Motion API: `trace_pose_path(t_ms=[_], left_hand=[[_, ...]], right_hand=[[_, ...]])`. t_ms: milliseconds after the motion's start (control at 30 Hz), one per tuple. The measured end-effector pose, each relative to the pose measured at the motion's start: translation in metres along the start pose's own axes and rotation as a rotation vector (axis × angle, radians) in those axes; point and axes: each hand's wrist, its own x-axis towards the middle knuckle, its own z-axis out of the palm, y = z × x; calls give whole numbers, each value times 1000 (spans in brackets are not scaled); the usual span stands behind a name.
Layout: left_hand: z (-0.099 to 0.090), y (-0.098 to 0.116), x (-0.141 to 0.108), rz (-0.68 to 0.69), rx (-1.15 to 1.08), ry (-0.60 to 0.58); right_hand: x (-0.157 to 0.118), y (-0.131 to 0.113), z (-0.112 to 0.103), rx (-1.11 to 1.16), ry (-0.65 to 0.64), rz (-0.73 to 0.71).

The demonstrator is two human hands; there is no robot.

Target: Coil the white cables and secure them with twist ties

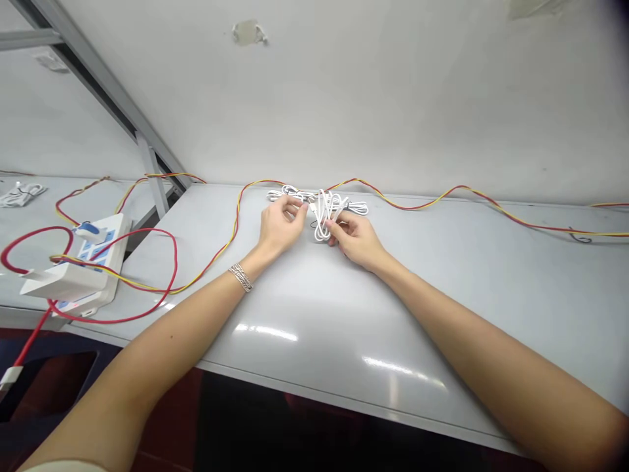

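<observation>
A coiled white cable (324, 213) is held up over the grey table near the wall. My right hand (356, 239) pinches its lower right side between thumb and fingers. My left hand (282, 225), with a silver bracelet at the wrist, is at the coil's left side, its thumb and fingertips closed together by a small white end of the cable. Whether that end is gripped is hard to make out. More white cable bundles lie behind, one (293, 191) beyond my left hand and another (358, 208) beyond my right.
Red and yellow twisted wires (236, 223) run along the table's back edge and down to a white power strip (115, 252) with plugs at the left. A grey metal frame (113, 92) rises there. Another white cable bundle (20, 195) lies far left.
</observation>
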Motion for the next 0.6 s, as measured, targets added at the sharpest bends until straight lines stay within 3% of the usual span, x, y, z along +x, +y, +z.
trace_pose_path(t_ms=[167,267,433,600], left_hand=[[5,6,-10,142,-116,-245],[9,6,-13,195,-135,-235],[11,2,-11,141,-243,-204],[7,12,-13,294,-240,-176]], right_hand=[[2,6,0,-43,-3,-57],[2,10,1,-64,11,-23],[1,11,2,-5,46,13],[-1,4,3,47,8,-56]])
